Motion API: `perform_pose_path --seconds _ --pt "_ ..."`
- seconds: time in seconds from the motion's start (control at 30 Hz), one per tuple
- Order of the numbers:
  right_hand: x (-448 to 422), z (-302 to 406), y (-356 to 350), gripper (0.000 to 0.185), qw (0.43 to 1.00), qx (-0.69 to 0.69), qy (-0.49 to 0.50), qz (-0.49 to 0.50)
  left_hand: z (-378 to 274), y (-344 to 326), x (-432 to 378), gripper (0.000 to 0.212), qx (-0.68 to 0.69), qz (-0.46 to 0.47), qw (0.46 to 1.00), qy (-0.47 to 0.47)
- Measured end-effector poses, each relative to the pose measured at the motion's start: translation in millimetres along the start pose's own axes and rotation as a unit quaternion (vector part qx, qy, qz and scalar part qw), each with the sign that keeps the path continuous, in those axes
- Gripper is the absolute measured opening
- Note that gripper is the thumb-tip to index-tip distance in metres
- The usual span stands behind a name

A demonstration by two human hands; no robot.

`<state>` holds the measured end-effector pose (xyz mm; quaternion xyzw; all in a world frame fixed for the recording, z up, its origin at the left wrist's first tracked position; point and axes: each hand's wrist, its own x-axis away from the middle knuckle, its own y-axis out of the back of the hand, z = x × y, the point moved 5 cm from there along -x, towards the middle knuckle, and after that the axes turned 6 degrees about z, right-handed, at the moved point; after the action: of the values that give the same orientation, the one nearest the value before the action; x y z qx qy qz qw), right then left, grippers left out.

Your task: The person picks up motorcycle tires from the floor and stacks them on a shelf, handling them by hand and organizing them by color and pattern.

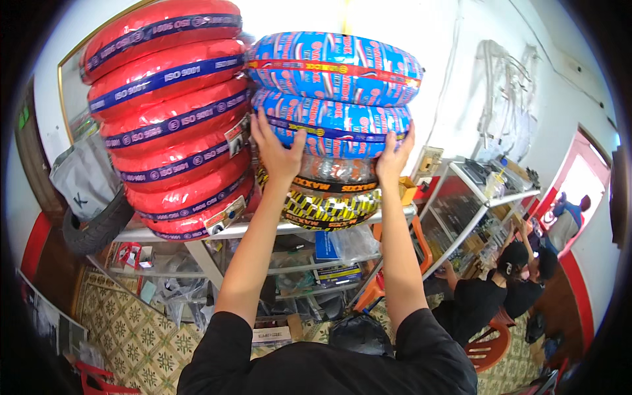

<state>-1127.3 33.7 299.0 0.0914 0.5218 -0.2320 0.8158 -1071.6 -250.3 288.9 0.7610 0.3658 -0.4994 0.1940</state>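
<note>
My left hand (277,153) and my right hand (395,155) grip the two sides of a tyre in blue printed wrap (340,123), with a dark blue band around it. On top of it rests another blue-wrapped tyre (328,49) with a red band. Beneath are a tyre in clear wrap (340,170) with a black Maxxis band and a tyre in yellow-and-black wrap (335,205). A tall stack of red-wrapped tyres (173,101) stands close by my left hand, leaning slightly.
Both stacks stand on a glass display case (291,228) holding packets. At the left, a grey bag (84,180) sits over a bare tyre (98,237). Two people in black (479,301) sit at right near another glass case (469,222). An orange chair (489,348) stands behind them.
</note>
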Motion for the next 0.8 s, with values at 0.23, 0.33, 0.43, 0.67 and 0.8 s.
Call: perform_pose_path --seconds 0.23,0.33,0.43,0.67,0.8 --pt "-12.8 -10.7 14.4 0.071 1.000 0.001 0.007 0.021 -4.9 1.8 -2.3 0.106 0.014 0.039 0.999 0.008" --pt "-40.4 5.4 22.4 0.086 0.997 0.058 0.008 0.047 -13.3 14.4 -30.7 0.112 0.033 0.080 0.996 0.014" --pt "-92.7 28.1 31.5 0.107 0.996 0.061 0.044 0.054 0.9 15.2 -68.7 0.119 0.089 0.091 0.987 0.100" --pt "-159.0 107.2 8.6 0.105 0.958 0.123 0.182 0.187 -19.0 6.3 -88.5 0.134 0.139 0.221 0.961 0.088" --pt "-175.5 140.9 -51.0 0.103 0.916 0.223 0.216 0.254 11.4 -2.9 -84.3 0.135 0.115 0.183 0.970 0.109"
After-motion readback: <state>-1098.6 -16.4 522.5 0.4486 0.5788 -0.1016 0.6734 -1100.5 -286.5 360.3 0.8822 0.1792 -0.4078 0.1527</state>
